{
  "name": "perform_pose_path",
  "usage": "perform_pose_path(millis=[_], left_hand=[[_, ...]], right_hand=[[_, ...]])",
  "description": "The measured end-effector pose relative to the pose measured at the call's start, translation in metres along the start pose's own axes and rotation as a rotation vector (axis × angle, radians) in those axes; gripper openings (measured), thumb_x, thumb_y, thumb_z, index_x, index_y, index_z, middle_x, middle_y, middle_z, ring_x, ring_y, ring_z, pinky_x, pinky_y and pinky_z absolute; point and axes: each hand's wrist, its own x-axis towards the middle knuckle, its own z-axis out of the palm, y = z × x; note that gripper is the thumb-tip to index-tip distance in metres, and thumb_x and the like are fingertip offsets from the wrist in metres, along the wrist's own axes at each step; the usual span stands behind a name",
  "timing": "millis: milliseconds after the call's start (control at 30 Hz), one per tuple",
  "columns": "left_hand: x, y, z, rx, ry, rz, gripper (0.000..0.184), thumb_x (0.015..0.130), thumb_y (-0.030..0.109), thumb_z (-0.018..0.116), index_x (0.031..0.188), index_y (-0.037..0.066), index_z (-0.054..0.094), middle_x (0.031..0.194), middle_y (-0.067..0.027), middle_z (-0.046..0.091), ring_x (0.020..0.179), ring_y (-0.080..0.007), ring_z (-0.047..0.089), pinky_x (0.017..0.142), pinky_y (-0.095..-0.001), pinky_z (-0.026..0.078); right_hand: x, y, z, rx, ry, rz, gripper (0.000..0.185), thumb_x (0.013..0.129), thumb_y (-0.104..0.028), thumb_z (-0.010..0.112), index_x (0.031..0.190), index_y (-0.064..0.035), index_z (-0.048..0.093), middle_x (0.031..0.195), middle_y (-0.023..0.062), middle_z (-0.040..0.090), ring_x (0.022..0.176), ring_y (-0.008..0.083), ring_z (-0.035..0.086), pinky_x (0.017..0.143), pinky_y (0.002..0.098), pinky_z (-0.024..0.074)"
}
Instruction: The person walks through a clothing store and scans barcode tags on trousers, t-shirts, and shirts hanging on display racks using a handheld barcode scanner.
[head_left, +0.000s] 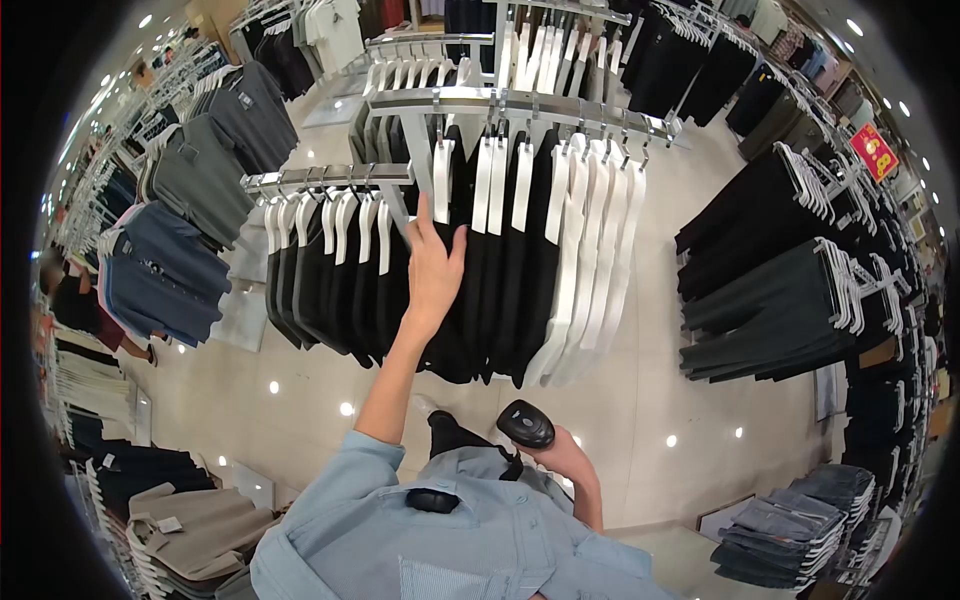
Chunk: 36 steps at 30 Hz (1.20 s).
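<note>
My left hand (pixel 435 275) is stretched out to the clothes rack in front of me. Its fingers are extended and apart, with the index finger pointing up beside the rack's upright post. It lies over a row of black garments (pixel 500 310) on white hangers (pixel 441 185); whether it touches them I cannot tell. White garments (pixel 595 265) hang at the right end of the same bar. Low in front of my body, my right hand (pixel 563 455) is wrapped around a black handheld barcode scanner (pixel 525 424), whose rounded head points up and left.
The metal rack (pixel 510 102) has a lower bar (pixel 330 178) on its left. Dark trousers (pixel 760 300) hang on the right, folded jeans (pixel 790 530) at lower right. Grey shirts (pixel 195 180) and a beige shirt (pixel 195 520) are on the left. A person (pixel 80 305) stands at far left.
</note>
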Motion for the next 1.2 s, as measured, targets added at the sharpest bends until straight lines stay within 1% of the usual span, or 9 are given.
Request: perform_pose_path(millis=[33, 133, 200, 300, 733, 900, 967, 1100, 1200], left_hand=[[0.001, -0.002, -0.001, 0.060, 0.017, 0.022, 0.059, 0.096, 0.021, 0.054, 0.147, 0.005, 0.028, 0.134, -0.0316, 0.040, 0.113, -0.0486, 0.051, 0.092, -0.0473, 0.045], [0.013, -0.027, 0.004, 0.227, 0.081, 0.213, 0.048, 0.097, 0.021, 0.052, 0.137, 0.000, 0.035, 0.104, -0.0337, 0.056, 0.089, -0.0500, 0.061, 0.072, -0.0519, 0.050], [0.017, -0.023, 0.000, 0.266, -0.118, -0.037, 0.038, 0.096, 0.021, 0.052, 0.124, -0.002, 0.043, 0.082, -0.0310, 0.063, 0.079, -0.0483, 0.063, 0.068, -0.0528, 0.050], [0.025, -0.023, 0.001, 0.286, -0.092, 0.042, 0.034, 0.096, 0.021, 0.052, 0.119, -0.003, 0.044, 0.070, -0.0286, 0.063, 0.073, -0.0484, 0.063, 0.066, -0.0546, 0.048], [0.046, -0.028, -0.011, 0.133, -0.101, 0.106, 0.036, 0.094, 0.023, 0.055, 0.119, -0.002, 0.046, 0.081, -0.0316, 0.064, 0.081, -0.0515, 0.061, 0.072, -0.0561, 0.047], [0.064, -0.028, -0.005, 0.202, -0.171, 0.042, 0.041, 0.091, 0.028, 0.060, 0.117, -0.003, 0.052, 0.098, -0.0329, 0.063, 0.097, -0.0508, 0.058, 0.081, -0.0523, 0.046], [0.061, -0.037, -0.001, 0.189, -0.186, 0.085, 0.040, 0.091, 0.030, 0.060, 0.113, -0.002, 0.051, 0.090, -0.0308, 0.064, 0.092, -0.0497, 0.060, 0.078, -0.0546, 0.047], [0.006, -0.059, -0.013, 0.037, -0.179, -0.016, 0.039, 0.090, 0.026, 0.060, 0.116, -0.002, 0.053, 0.095, -0.0297, 0.065, 0.096, -0.0484, 0.060, 0.077, -0.0528, 0.048], [-0.051, -0.072, -0.027, 0.035, -0.183, -0.071, 0.037, 0.089, 0.022, 0.063, 0.116, -0.002, 0.053, 0.090, -0.0279, 0.065, 0.084, -0.0446, 0.063, 0.072, -0.0473, 0.050]], right_hand=[[0.001, 0.004, 0.001, -0.002, 0.007, -0.029, 0.035, 0.079, -0.029, 0.077, 0.094, 0.0014, 0.069, 0.077, 0.0081, 0.069, 0.072, 0.0141, 0.061, 0.070, 0.0319, 0.0501], [0.007, 0.014, 0.004, 0.010, 0.006, -0.053, 0.034, 0.078, -0.027, 0.078, 0.097, -0.0009, 0.069, 0.081, 0.0073, 0.069, 0.074, 0.0136, 0.061, 0.071, 0.0318, 0.0503], [0.007, 0.013, 0.006, 0.023, -0.004, -0.046, 0.034, 0.078, -0.025, 0.079, 0.100, -0.0029, 0.069, 0.084, 0.0066, 0.070, 0.075, 0.0131, 0.061, 0.072, 0.0315, 0.0505], [0.006, 0.010, 0.009, 0.032, 0.023, -0.059, 0.033, 0.078, -0.025, 0.079, 0.101, -0.0033, 0.069, 0.086, 0.0071, 0.071, 0.078, 0.0142, 0.063, 0.074, 0.0317, 0.0506], [0.005, 0.010, 0.019, 0.024, -0.021, -0.054, 0.034, 0.078, -0.027, 0.079, 0.099, -0.0022, 0.069, 0.083, 0.0073, 0.070, 0.074, 0.0140, 0.062, 0.069, 0.0321, 0.0510], [0.002, 0.002, 0.019, -0.002, -0.069, -0.088, 0.033, 0.078, -0.027, 0.079, 0.097, -0.0020, 0.069, 0.080, 0.0069, 0.069, 0.071, 0.0141, 0.061, 0.067, 0.0318, 0.0506], [0.005, 0.003, 0.020, -0.050, -0.083, -0.124, 0.030, 0.080, -0.023, 0.077, 0.097, 0.0014, 0.069, 0.079, 0.0097, 0.069, 0.073, 0.0138, 0.062, 0.070, 0.0325, 0.0509], [0.003, 0.009, 0.021, -0.051, -0.046, -0.147, 0.033, 0.080, -0.024, 0.078, 0.098, 0.0018, 0.068, 0.081, 0.0103, 0.070, 0.075, 0.0142, 0.063, 0.073, 0.0327, 0.0513], [-0.004, 0.011, 0.015, -0.020, -0.031, -0.148, 0.035, 0.080, -0.027, 0.078, 0.097, 0.0023, 0.068, 0.080, 0.0111, 0.070, 0.076, 0.0138, 0.062, 0.073, 0.0321, 0.0512]])
